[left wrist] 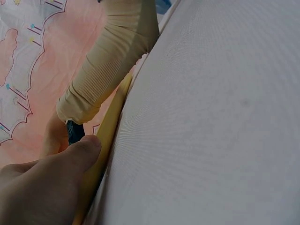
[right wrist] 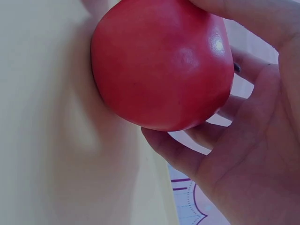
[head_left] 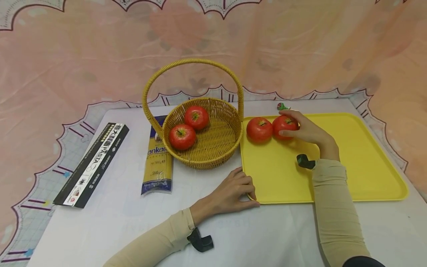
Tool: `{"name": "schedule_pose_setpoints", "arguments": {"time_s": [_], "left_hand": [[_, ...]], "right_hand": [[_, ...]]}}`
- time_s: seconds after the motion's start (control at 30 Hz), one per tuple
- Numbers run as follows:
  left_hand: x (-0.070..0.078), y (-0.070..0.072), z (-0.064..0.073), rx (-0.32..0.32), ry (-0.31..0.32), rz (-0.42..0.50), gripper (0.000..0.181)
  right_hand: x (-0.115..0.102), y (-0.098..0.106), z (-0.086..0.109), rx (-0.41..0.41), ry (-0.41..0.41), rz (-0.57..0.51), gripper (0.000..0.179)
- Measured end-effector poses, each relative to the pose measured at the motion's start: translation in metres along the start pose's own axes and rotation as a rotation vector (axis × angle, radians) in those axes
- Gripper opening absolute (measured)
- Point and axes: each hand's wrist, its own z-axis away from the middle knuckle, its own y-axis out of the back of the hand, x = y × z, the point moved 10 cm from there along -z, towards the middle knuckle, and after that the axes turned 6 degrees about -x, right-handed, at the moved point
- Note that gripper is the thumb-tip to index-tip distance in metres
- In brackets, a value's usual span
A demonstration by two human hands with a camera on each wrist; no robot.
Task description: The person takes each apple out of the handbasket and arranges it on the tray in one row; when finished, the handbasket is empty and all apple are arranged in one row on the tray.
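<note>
Two red apples sit near the left end of a yellow tray (head_left: 370, 159). My right hand (head_left: 310, 129) grips the right-hand apple (head_left: 282, 125), thumb on the near side and fingers round the far side. In the right wrist view that apple (right wrist: 164, 65) is close against the tray surface, its stem toward the palm. The other apple (head_left: 259, 129) is just left of it. My left hand (head_left: 230, 193) holds the tray's near left corner, and in the left wrist view the thumb (left wrist: 86, 147) lies at its edge. Two more apples (head_left: 182, 137) lie in a wicker basket (head_left: 220, 137).
The basket's tall handle (head_left: 193, 61) arches up left of the tray. A pasta packet (head_left: 157, 167) lies partly under the basket, and a long black pasta box (head_left: 91, 165) lies farther left. A small red-and-green object (head_left: 281, 106) is behind the tray on the white tabletop (head_left: 283, 233).
</note>
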Motion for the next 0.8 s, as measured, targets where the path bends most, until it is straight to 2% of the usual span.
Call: {"name": "schedule_pose_setpoints", "arguments": {"time_s": [0.2, 0.37, 0.8], "left_hand": [[0.000, 0.000, 0.000, 0.003, 0.001, 0.003, 0.019], [-0.001, 0.000, 0.000, 0.009, 0.005, 0.006, 0.019], [0.000, 0.001, 0.001, 0.021, -0.001, -0.004, 0.020]], "right_hand": [[-0.004, 0.001, 0.000, 0.013, 0.017, -0.002, 0.073], [-0.012, 0.003, -0.004, 0.070, 0.063, 0.016, 0.065], [-0.059, 0.012, 0.002, 0.259, 0.305, -0.069, 0.042]]}}
